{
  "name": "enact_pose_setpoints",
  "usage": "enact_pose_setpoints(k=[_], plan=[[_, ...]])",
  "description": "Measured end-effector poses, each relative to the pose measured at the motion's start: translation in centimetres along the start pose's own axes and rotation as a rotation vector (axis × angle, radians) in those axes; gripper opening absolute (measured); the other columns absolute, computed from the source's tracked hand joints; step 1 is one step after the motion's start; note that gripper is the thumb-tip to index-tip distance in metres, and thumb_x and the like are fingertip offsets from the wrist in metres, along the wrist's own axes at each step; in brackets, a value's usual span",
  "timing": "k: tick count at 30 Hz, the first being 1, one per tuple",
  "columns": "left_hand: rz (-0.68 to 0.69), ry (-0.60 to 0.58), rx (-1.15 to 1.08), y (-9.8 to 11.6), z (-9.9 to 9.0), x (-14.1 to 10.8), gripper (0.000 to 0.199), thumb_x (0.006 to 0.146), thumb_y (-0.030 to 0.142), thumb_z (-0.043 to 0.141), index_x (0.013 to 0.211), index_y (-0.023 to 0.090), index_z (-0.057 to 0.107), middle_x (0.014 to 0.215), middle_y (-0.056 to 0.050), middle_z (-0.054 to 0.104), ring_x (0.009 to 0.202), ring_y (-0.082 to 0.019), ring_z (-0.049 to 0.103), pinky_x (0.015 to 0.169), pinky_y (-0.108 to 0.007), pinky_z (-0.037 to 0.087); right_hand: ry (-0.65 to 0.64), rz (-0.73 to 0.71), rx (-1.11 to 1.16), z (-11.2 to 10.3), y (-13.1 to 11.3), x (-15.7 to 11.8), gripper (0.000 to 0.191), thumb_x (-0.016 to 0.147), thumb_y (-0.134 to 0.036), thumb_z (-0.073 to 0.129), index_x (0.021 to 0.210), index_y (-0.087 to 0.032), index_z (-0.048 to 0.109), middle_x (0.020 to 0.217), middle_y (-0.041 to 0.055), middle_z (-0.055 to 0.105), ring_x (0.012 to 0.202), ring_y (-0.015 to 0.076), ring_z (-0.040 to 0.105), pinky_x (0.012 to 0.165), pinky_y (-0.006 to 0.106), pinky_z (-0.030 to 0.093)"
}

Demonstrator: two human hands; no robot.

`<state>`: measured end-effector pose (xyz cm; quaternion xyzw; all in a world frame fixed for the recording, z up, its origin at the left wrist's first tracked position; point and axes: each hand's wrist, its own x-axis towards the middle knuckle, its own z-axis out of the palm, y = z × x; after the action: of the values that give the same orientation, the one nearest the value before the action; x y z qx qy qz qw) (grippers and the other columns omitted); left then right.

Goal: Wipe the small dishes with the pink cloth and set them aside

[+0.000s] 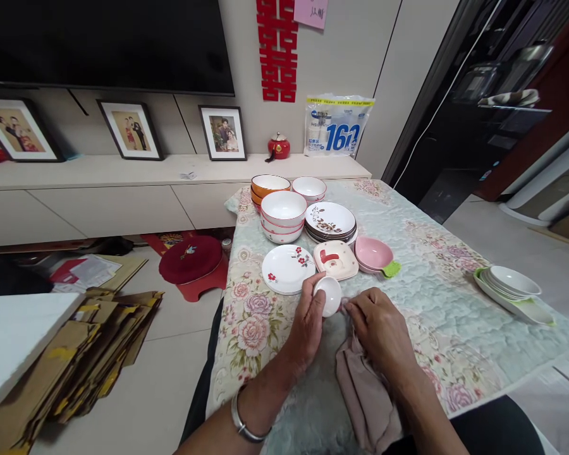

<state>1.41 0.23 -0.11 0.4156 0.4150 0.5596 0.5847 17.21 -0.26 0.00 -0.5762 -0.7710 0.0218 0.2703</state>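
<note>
My left hand [309, 315] grips a small white dish [330, 297] by its edge, its inner side turned up. Close on the right, my right hand [379, 322] pinches a brownish-pink cloth [364, 385], which hangs down over the table's near edge; a bit of it reaches toward the dish. Just beyond my hands lie white plates with red flowers [284, 268] and a squarish cream dish with a red pattern [344, 264]. Pink bowls [374, 253] with a green leaf-shaped handle sit to its right.
Stacked white bowls [282, 212], orange bowls [265, 185] and brown-patterned plates [334, 219] stand farther back. Small white dishes [509, 281] rest at the right on the floral tablecloth [431, 253]. A red stool [192, 262] and flattened cardboard [85, 354] are on the floor at left.
</note>
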Motion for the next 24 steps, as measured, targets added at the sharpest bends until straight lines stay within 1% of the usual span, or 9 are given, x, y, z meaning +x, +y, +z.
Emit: enact_pose_setpoints(k=[2,4,6,8,12,15,19,21,24], plan=[[0.007,0.032,-0.052,0.1,0.1,0.0,0.044,0.091,0.046,0.054,0.128,0.023,0.055,0.131,-0.007,0.059,0.119,-0.026,0.052,0.099,-0.032,0.04,0.032,-0.03,-0.046,0.0,0.0,0.0,0.02,0.096,-0.026,0.052,0.082,-0.021,0.065,0.088,0.0079,0.061,0.085,0.0234,0.054,0.073,0.037,0.044],[-0.025,0.059,-0.15,0.3,0.3,0.0,0.045,0.09,0.045,0.055,0.129,0.024,0.052,0.129,-0.007,0.059,0.117,-0.025,0.055,0.096,-0.032,0.044,0.129,-0.056,-0.069,0.0,-0.2,0.1,0.015,0.095,-0.02,0.051,0.095,-0.021,0.066,0.102,0.0107,0.063,0.097,0.0272,0.052,0.078,0.041,0.043],[-0.063,0.091,-0.233,0.3,0.6,0.1,0.045,0.088,0.043,0.057,0.129,0.024,0.051,0.126,-0.007,0.061,0.114,-0.025,0.057,0.092,-0.032,0.046,0.23,-0.095,-0.032,-0.2,-0.6,0.2,0.022,0.094,-0.014,0.048,0.108,-0.02,0.063,0.113,0.013,0.061,0.106,0.0284,0.051,0.082,0.044,0.043],[-0.082,0.105,-0.268,0.1,0.7,0.2,0.046,0.087,0.041,0.06,0.128,0.023,0.052,0.124,-0.007,0.063,0.115,-0.025,0.057,0.093,-0.032,0.047,0.242,-0.172,0.032,-0.4,-1.1,0.2,0.028,0.093,-0.009,0.046,0.114,-0.019,0.061,0.116,0.0131,0.06,0.108,0.0274,0.051,0.084,0.044,0.042],[-0.104,0.073,-0.264,-0.7,0.5,0.3,0.048,0.084,0.043,0.064,0.126,0.021,0.056,0.121,-0.01,0.065,0.117,-0.027,0.056,0.096,-0.036,0.046,0.094,-0.28,0.082,-0.5,-2.3,0.2,0.024,0.092,-0.008,0.05,0.105,-0.022,0.065,0.107,0.0081,0.066,0.104,0.0251,0.051,0.082,0.041,0.039],[-0.148,0.036,-0.295,-0.9,0.5,0.3,0.05,0.084,0.043,0.064,0.127,0.02,0.055,0.124,-0.01,0.064,0.118,-0.026,0.056,0.096,-0.036,0.047,0.07,-0.273,0.046,-0.5,-2.7,0.2,0.013,0.093,-0.014,0.058,0.093,-0.022,0.067,0.09,0.0041,0.068,0.094,0.0226,0.051,0.076,0.038,0.035],[-0.234,-0.067,-0.407,-0.5,0.9,0.2,0.053,0.084,0.048,0.063,0.127,0.017,0.054,0.12,-0.011,0.066,0.108,-0.025,0.062,0.088,-0.036,0.05,0.109,-0.227,0.052,-1.2,-2.9,0.4,0.014,0.095,-0.017,0.056,0.086,-0.022,0.067,0.082,0.003,0.067,0.085,0.0206,0.049,0.072,0.036,0.036],[-0.287,-0.137,-0.451,-0.4,1.0,0.1,0.057,0.086,0.049,0.062,0.134,0.021,0.049,0.123,-0.01,0.065,0.105,-0.025,0.063,0.086,-0.036,0.051,0.156,-0.188,0.08,-2.0,-2.6,0.5,0.02,0.096,-0.016,0.051,0.085,-0.022,0.066,0.08,0.0035,0.067,0.081,0.02,0.05,0.072,0.036,0.039],[-0.329,-0.241,-0.349,-0.6,0.8,-0.1,0.06,0.088,0.046,0.06,0.141,0.028,0.039,0.132,-0.01,0.061,0.111,-0.026,0.063,0.088,-0.037,0.05,0.271,-0.105,0.054,-3.7,-1.1,0.7,0.021,0.097,-0.017,0.049,0.085,-0.021,0.067,0.082,0.0052,0.067,0.079,0.0203,0.052,0.073,0.035,0.043]])
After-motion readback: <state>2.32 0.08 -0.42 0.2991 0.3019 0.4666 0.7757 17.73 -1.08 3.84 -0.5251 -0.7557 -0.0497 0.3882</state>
